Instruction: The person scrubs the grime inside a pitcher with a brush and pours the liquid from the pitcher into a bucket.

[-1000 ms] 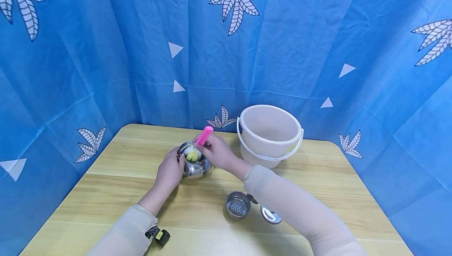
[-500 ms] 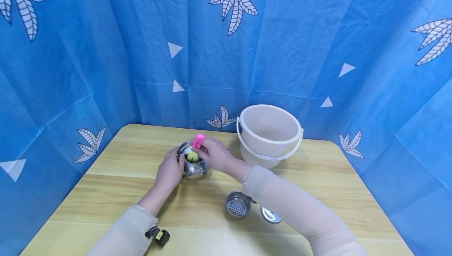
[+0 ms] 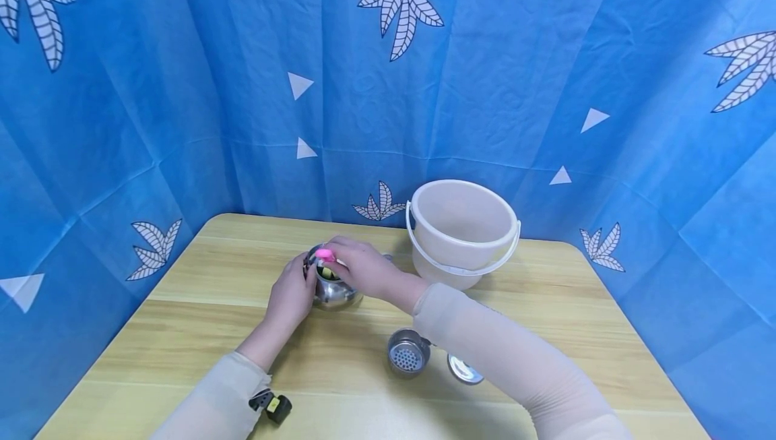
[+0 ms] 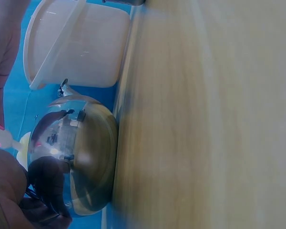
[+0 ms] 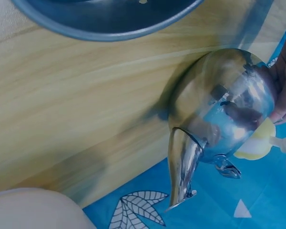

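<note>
A shiny stainless steel teapot (image 3: pixel 335 297) stands on the table, its spout (image 5: pixel 182 167) pointing away from the left hand in the right wrist view. My left hand (image 3: pixel 294 297) holds the pot at its left side, thumb at the rim. From the right, my right hand (image 3: pixel 366 270) grips the pink handle (image 3: pixel 325 255) of a sponge brush over the opening. The brush's yellow-and-white sponge head (image 5: pixel 258 143) sits at the mouth of the pot, partly hidden inside it.
A white bucket (image 3: pixel 463 270) with its carrying handle hanging down stands at the back right. Nearer lie a metal strainer basket (image 3: pixel 407 356) and a round metal lid (image 3: pixel 465 370), the lid partly under the right forearm. A blue patterned curtain (image 3: pixel 388 110) borders the table.
My right hand has shifted slightly left over the pot, and the pink handle has tilted and sunk lower into the grip. The left hand and teapot stay put.
</note>
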`<state>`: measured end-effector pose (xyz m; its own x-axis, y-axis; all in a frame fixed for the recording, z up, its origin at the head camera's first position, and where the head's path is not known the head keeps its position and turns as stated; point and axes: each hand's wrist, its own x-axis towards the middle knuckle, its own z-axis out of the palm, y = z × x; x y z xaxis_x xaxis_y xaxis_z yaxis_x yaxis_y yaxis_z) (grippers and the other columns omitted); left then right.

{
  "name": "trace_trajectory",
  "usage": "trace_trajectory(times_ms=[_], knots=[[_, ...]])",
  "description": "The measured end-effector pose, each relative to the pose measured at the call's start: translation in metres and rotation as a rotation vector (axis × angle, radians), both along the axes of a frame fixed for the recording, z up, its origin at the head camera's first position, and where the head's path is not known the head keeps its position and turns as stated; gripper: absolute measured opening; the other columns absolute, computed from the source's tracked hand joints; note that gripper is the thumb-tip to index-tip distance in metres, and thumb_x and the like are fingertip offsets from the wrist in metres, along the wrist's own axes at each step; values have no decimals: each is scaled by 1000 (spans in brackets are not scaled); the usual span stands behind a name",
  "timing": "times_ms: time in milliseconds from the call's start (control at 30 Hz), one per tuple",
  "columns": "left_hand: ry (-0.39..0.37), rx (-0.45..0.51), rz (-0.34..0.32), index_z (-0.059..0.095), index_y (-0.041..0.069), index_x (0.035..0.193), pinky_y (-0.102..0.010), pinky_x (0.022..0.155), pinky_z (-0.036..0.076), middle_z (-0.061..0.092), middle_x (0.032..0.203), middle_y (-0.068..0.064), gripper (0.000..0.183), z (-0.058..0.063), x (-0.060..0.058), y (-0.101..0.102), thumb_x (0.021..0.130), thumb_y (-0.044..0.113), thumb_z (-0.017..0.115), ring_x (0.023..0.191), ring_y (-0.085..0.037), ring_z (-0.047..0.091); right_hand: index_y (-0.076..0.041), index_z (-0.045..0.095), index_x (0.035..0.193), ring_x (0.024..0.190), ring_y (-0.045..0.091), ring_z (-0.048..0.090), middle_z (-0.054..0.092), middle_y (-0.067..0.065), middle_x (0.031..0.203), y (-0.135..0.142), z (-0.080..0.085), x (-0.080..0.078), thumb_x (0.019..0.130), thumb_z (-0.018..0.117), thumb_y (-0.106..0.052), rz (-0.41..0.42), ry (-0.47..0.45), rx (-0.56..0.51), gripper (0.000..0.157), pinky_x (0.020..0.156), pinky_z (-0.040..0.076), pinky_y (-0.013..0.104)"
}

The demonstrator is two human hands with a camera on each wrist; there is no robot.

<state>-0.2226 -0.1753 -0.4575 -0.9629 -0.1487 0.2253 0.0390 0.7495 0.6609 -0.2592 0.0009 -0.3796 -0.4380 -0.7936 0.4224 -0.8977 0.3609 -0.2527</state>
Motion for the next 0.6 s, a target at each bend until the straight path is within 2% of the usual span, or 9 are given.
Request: trace_trajectory(times_ms=[333, 500, 600], knots=[[-11, 0, -7, 39, -11, 145, -58, 109, 40, 45, 144, -32, 50, 0, 0, 0, 108, 23, 40, 133, -45, 46, -11, 65, 122, 109, 12, 64, 66, 0, 115, -3, 6, 5, 104, 55, -22, -41, 8, 127, 23, 100, 47, 18], [47, -35, -29, 42, -13, 141, -58, 104, 44, 49, 139, -33, 46, -1, 2, -1, 108, 19, 42, 129, -45, 50, -13, 64, 125, 112, 11, 63, 65, -1, 118, -8, 10, 7, 105, 53, -22, -58, -16, 183, 24, 100, 47, 18], [92, -58, -51, 49, -10, 136, -59, 100, 47, 54, 132, -32, 38, -3, 2, -2, 106, 14, 44, 124, -45, 53, -13, 64, 127, 115, 10, 62, 65, -2, 121, -10, 12, 7, 105, 54, -20, -58, -23, 206, 25, 101, 45, 17]])
